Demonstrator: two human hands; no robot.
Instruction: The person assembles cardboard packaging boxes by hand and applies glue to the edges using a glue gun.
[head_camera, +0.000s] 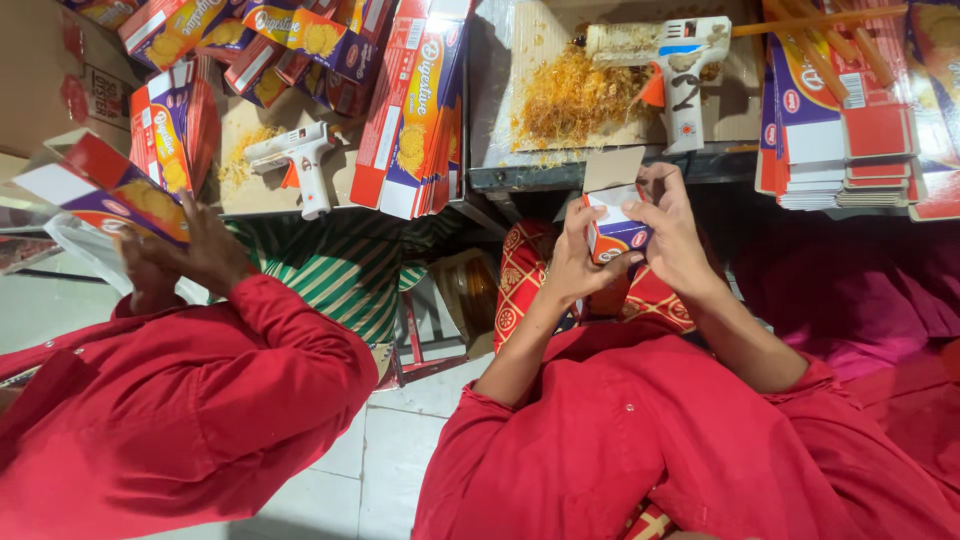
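My left hand (572, 262) and my right hand (678, 238) both grip a small red, white and purple carton (612, 228) in front of my chest. Its brown top flap (612, 166) stands open. My left fingers wrap its left side, and my right thumb and fingers press its right side and top edge. A white glue gun (686, 72) lies just beyond the carton on a cardboard sheet (540, 40) covered with yellow glue strands.
Flat cartons are stacked at the right (835, 150) and lean in a pile at the centre (415, 110). Orange glue sticks (822, 45) lie at the top right. A co-worker's hand (205, 250) in a red sleeve holds another carton (105, 190); a second glue gun (298, 160) lies nearby.
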